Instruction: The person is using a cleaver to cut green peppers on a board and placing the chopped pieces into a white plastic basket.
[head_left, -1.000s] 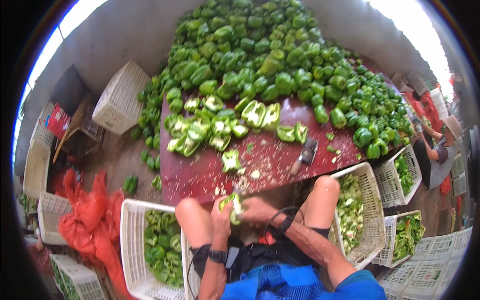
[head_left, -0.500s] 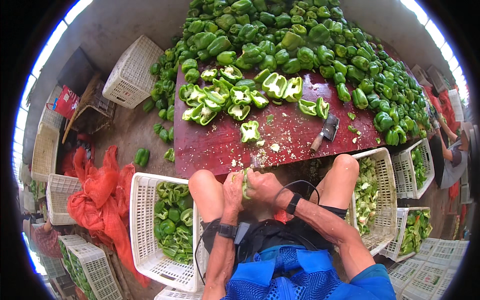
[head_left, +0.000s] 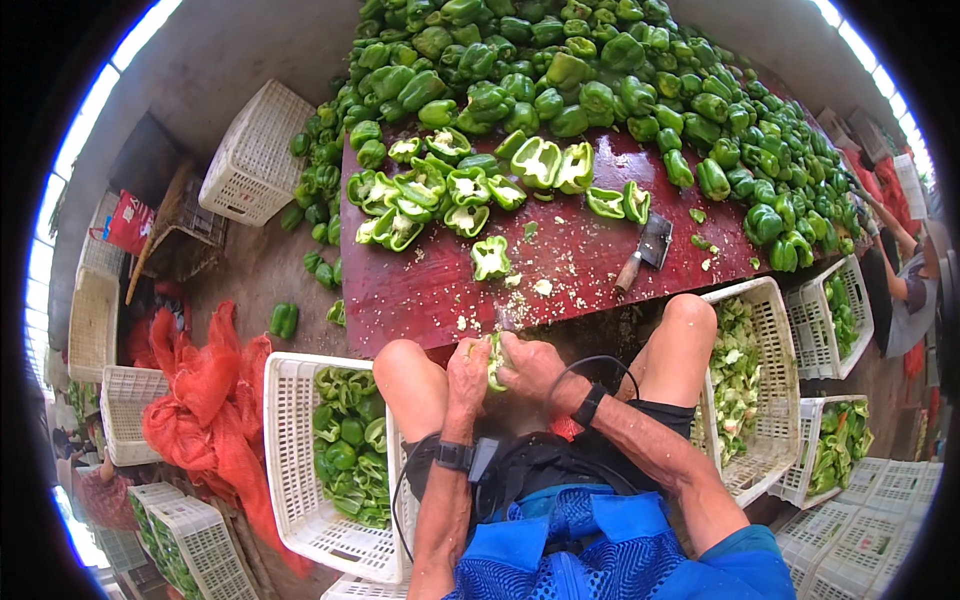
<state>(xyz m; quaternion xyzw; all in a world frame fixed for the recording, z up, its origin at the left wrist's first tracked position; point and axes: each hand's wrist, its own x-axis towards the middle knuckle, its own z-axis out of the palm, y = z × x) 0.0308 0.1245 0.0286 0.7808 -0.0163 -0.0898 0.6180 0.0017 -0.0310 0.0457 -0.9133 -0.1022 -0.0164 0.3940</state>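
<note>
Between my knees, just off the near edge of the dark red table [head_left: 400,300], I hold a green bell pepper piece [head_left: 495,364]. My left hand [head_left: 466,378] is closed on its left side. From the right, my right hand [head_left: 531,371] grips the same piece, its thumb and fingers at the pale inner part. The fingers hide much of the pepper. Ahead on the table lie several cut pepper halves [head_left: 420,188], many with pale cores and seeds showing. One open half [head_left: 490,258] lies nearest to my hands. To the right rests a short broad-bladed knife [head_left: 654,240] with a wooden handle.
Whole green peppers [head_left: 570,70] are heaped at the table's far side. A white crate [head_left: 285,450] at my left holds cut peppers; another crate [head_left: 770,400] at my right holds pale cores. Red mesh sacks [head_left: 205,400] lie far left. A person [head_left: 905,280] sits at far right.
My hands stay together on the pepper piece, and more of its pale inside shows between them. The whole view has shifted slightly.
</note>
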